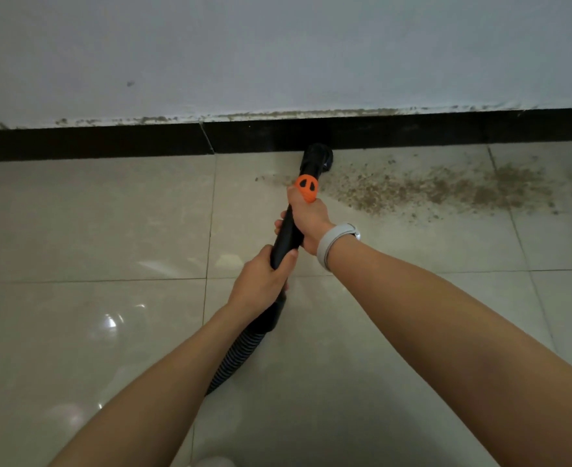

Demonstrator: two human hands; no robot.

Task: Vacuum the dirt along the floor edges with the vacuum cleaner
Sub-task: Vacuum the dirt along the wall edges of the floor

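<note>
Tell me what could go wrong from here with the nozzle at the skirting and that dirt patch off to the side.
1. The dirt spreads wide to the right of the nozzle; a fast sweep may scatter grains rather than lift them.
2. The nozzle sits at the black skirting; pushing harder could scuff it.
3. The hose trails on the floor below the left hand; it might snag while both hands, including the right hand, steer rightward.
</note>
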